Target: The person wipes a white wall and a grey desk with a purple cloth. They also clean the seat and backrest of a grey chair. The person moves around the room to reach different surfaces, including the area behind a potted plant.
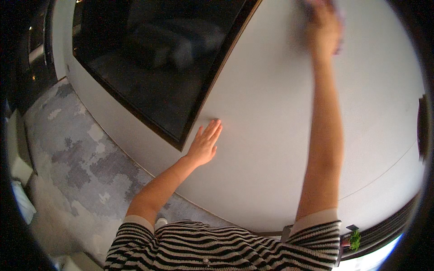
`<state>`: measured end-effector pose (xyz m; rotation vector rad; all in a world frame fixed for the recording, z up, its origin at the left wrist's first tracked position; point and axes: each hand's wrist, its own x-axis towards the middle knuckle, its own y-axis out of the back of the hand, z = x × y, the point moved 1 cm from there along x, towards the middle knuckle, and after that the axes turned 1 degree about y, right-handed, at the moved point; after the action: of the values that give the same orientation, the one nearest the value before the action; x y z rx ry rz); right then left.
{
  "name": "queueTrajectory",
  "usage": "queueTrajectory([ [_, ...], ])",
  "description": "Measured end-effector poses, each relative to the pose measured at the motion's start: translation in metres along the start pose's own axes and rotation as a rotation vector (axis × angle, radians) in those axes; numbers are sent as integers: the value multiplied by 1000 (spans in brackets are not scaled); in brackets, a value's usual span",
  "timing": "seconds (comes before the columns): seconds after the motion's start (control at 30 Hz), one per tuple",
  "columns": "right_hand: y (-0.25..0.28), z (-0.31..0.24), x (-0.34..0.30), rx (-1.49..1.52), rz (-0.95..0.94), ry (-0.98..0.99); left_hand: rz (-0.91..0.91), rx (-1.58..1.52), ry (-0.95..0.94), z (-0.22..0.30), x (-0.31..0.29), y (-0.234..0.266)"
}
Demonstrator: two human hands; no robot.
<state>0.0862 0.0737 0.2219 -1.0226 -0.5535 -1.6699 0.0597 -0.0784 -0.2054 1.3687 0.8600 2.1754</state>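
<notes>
My left hand (205, 142) has its fingers stretched out and rests against the white wall (266, 122), holding nothing. It is just beside the lower corner of a large dark glossy screen (153, 58) with a thin brown frame. Higher on the same wall, my right hand (323, 31) reaches up with the arm extended. Purple edges of what looks like a cloth (339, 16) show around that hand, pressed toward the wall. Motion blur smears the fingers there, and most of the cloth is hidden.
Grey patterned carpet (90, 149) runs along the wall's foot on the left. A pale piece of furniture (19, 153) stands at the far left. At lower right are a small green plant (355, 240) and dark curtain folds (389, 221) beside a bright area. A dark object (423, 128) sits at the right rim.
</notes>
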Motion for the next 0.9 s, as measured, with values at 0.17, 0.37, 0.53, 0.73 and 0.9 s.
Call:
queueTrajectory([
  [0.17, 43, -163, -205, 756, -646, 194, 407, -254, 100, -19, -15, 33],
  [0.37, 115, -224, -374, 939, -1201, 402, 390, -111, -39, -25, 2, 79],
  [0.53, 133, -73, -246, 186, -495, 166, 307, -43, -189, 4, 42, 83],
  [0.73, 187, 145, -117, -107, 169, -289, 372, -134, -235, 65, 87, 45],
  [0.9, 200, 38, -294, 28, -658, -106, 453, -114, -291, 113, 116, 14],
])
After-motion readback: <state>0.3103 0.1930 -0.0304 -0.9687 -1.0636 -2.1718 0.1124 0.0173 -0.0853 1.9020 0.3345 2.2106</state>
